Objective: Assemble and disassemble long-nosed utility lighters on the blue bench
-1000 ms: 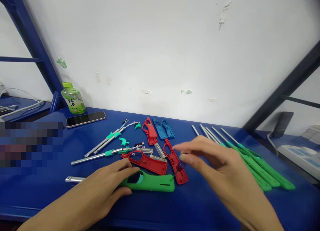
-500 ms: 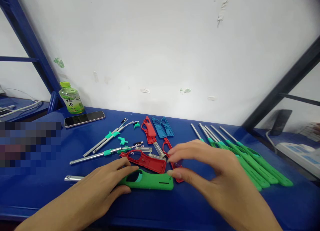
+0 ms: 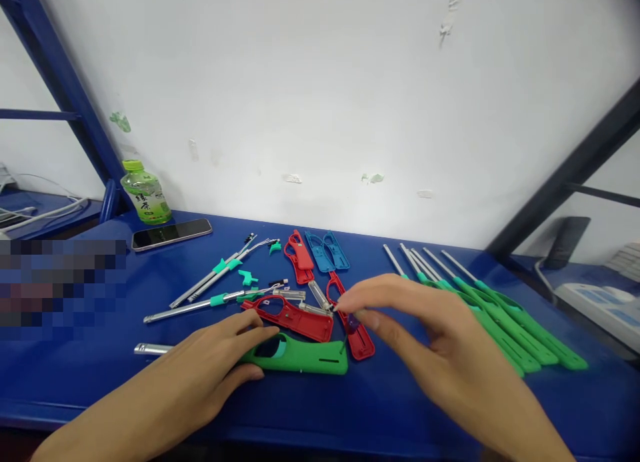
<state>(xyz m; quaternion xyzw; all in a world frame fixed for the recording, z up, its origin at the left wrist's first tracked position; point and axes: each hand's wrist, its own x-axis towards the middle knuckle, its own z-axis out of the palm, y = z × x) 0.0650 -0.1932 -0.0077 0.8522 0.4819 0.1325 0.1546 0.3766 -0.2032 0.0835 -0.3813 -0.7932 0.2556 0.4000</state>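
Observation:
Near the table's front edge lies a green lighter [image 3: 310,357] with a silver tube pointing left. My left hand [image 3: 233,355] is closed around its handle by the trigger opening. Over its right end, my right hand [image 3: 415,322] pinches a small screwdriver with a purple handle [image 3: 353,323]; the thin shaft meets the lighter's end. Just behind lie a red half shell [image 3: 305,321] and another red shell [image 3: 361,342]. Clear fuel tanks [image 3: 318,294] are next to them. Silver tubes with teal collars [image 3: 207,305] lie to the left.
Several finished-looking green lighters [image 3: 520,322] lie at the right. Blue shells [image 3: 327,252] and red shells [image 3: 300,254] are at the back middle. A phone [image 3: 173,234] and a green bottle [image 3: 147,194] stand back left. A white wall [image 3: 320,102] closes the rear.
My right thumb and fingertips have shifted slightly up and right from the lighter's end, and the screwdriver shows more clearly. My left hand stays on the lighter. The camera view has shifted slightly.

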